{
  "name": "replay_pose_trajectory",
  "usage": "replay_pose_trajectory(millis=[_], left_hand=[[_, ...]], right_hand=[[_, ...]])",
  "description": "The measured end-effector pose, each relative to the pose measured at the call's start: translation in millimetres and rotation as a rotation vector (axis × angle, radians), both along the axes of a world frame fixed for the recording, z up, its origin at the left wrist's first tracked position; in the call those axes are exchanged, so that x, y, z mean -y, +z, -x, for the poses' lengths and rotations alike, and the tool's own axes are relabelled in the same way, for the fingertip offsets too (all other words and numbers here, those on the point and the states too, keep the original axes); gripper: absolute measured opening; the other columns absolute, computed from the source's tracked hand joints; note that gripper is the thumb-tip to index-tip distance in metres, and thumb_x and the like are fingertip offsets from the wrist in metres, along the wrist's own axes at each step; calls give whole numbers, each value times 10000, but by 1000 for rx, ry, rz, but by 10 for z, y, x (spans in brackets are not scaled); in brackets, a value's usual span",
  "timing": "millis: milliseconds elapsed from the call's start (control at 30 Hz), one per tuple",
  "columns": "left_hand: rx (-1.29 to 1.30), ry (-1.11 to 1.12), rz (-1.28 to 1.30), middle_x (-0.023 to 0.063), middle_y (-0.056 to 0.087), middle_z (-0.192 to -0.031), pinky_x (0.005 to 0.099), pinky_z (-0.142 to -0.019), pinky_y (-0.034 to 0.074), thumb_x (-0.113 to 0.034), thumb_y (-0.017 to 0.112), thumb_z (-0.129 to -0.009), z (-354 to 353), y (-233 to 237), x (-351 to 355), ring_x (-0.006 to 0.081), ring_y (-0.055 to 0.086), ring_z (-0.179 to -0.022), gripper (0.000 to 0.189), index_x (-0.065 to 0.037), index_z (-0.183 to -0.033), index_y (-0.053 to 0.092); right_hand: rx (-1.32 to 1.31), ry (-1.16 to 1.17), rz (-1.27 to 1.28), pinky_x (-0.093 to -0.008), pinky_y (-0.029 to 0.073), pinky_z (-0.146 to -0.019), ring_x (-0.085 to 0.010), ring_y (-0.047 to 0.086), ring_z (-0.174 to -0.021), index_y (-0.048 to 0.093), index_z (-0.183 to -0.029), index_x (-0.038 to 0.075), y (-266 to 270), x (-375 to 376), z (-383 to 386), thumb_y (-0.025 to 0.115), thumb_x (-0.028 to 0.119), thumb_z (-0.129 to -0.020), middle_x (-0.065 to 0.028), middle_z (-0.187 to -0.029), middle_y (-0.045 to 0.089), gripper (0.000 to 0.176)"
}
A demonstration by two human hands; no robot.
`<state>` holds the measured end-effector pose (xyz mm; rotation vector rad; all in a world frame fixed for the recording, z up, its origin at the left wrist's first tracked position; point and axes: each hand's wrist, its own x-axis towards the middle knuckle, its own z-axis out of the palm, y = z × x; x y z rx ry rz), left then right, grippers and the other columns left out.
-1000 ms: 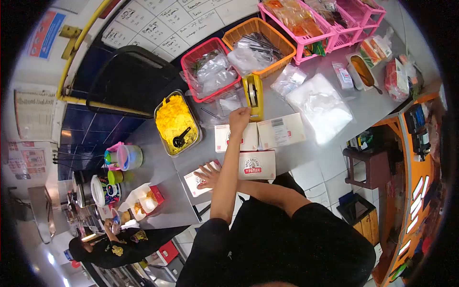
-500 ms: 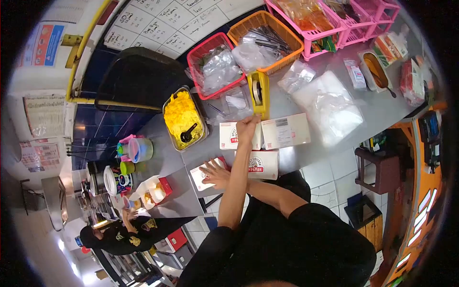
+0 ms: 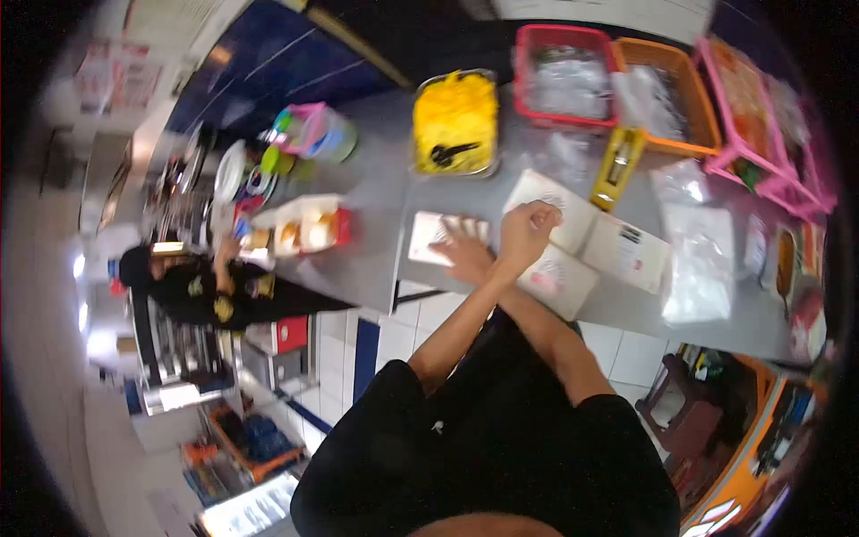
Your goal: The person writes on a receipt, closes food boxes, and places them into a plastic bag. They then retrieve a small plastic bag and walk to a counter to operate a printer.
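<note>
My forearms cross, the left over the right. My left hand (image 3: 528,234) is closed above a white food box (image 3: 535,186) with faint red print; anything pinched in its fingers is too small or blurred to see. To its left, my right hand (image 3: 465,252) lies flat with spread fingers on a smaller white box (image 3: 428,238) near the counter edge. Another printed box (image 3: 562,285) sits close by my left wrist, and a box with a dark-printed label (image 3: 631,252) lies to the right. Behind them stands a yellow tape dispenser (image 3: 617,170).
A tray of yellow food (image 3: 455,112) with a black scoop sits at the back. Red (image 3: 528,112) and orange (image 3: 707,134) baskets hold plastic packaging. Clear bags (image 3: 698,268) lie rightward. At left, a co-worker (image 3: 215,286) reaches toward an open food box (image 3: 335,228).
The view has turned, shifting the counter rightward in the picture. My left hand has come away from the tape dispenser, toward my right hand. My right hand stays on the small box.
</note>
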<state>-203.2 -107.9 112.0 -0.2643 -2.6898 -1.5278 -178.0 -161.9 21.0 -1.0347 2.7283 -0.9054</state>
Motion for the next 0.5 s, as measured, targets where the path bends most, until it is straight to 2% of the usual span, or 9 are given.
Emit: replay_pose_trajectory(millis=[67, 133, 167, 233, 300, 367, 433, 467, 500], left_hand=[[-46, 114, -69, 83, 726, -821, 278, -684, 512, -147, 698, -892, -239, -64, 611, 140, 667, -740, 127, -34, -944, 726], [-71, 190, -174, 45, 717, -876, 234, -700, 485, -123, 687, -928, -463, 36, 1188, 84, 629, -768, 146, -24, -1036, 696], [-43, 205, -201, 31, 713, -909, 221, -711, 477, -123, 680, -943, -591, 159, 1462, 75, 620, -785, 169, -24, -1080, 681], [110, 300, -411, 14, 704, -934, 207, -719, 468, -112, 664, -960, -820, 138, 1855, 56, 608, -818, 158, -28, -1093, 676], [193, 338, -441, 1, 696, -930, 207, -716, 463, -107, 663, -960, -993, -233, 2149, 51, 601, -817, 156, -30, -1095, 678], [274, 361, -465, -12, 687, -926, 206, -713, 459, -103, 662, -959, -1057, -557, 2308, 45, 593, -816, 155, -33, -1097, 679], [174, 335, -481, -20, 624, -763, 203, -595, 407, -46, 646, -954, -998, -804, 2280, 32, 509, -667, 118, -48, -1065, 687], [181, 254, -418, -28, 647, -804, 215, -649, 446, -64, 662, -944, -965, -821, 2333, 49, 557, -707, 273, -54, -1216, 636], [185, 248, -440, -28, 647, -804, 215, -649, 446, -64, 662, -944, -952, -843, 2328, 49, 557, -707, 273, -54, -1216, 636]], right_hand=[[-327, -77, 180, -726, 139, -1125, -503, 232, -1438, 572, -1373, 270, -595, 157, -19, 685, 425, -815, -156, -1599, 271, 590], [-328, -78, 76, -721, 144, -1126, -501, 245, -1433, 557, -1389, 263, -654, 196, 66, 683, 440, -813, -165, -1601, 262, 615], [-338, -100, -30, -716, 150, -1127, -499, 258, -1428, 542, -1405, 257, -606, 194, 62, 680, 454, -811, -174, -1603, 254, 641], [-126, -36, -97, -713, 161, -1122, -493, 250, -1434, 533, -1411, 288, -121, 80, 50, 704, 438, -794, -173, -1601, 255, 658], [-75, -27, -52, -695, 99, -1154, -456, 158, -1473, 538, -1390, 323, 0, 88, 21, 736, 369, -798, -157, -1614, 211, 626], [-68, -33, -95, -690, 122, -1150, -441, 181, -1465, 539, -1384, 349, 26, 106, 19, 772, 352, -768, -144, -1603, 236, 659], [-80, -28, -135, -679, 150, -1148, -432, 195, -1458, 537, -1385, 356, 50, 107, 38, 785, 359, -761, -135, -1599, 245, 672], [-89, -41, -167, -677, 168, -1143, -417, 204, -1455, 537, -1384, 364, 71, 120, 41, 789, 378, -762, -125, -1591, 265, 671], [-89, -43, -189, -677, 168, -1143, -417, 204, -1455, 537, -1384, 364, 70, 134, 36, 789, 378, -762, -125, -1591, 265, 671]])
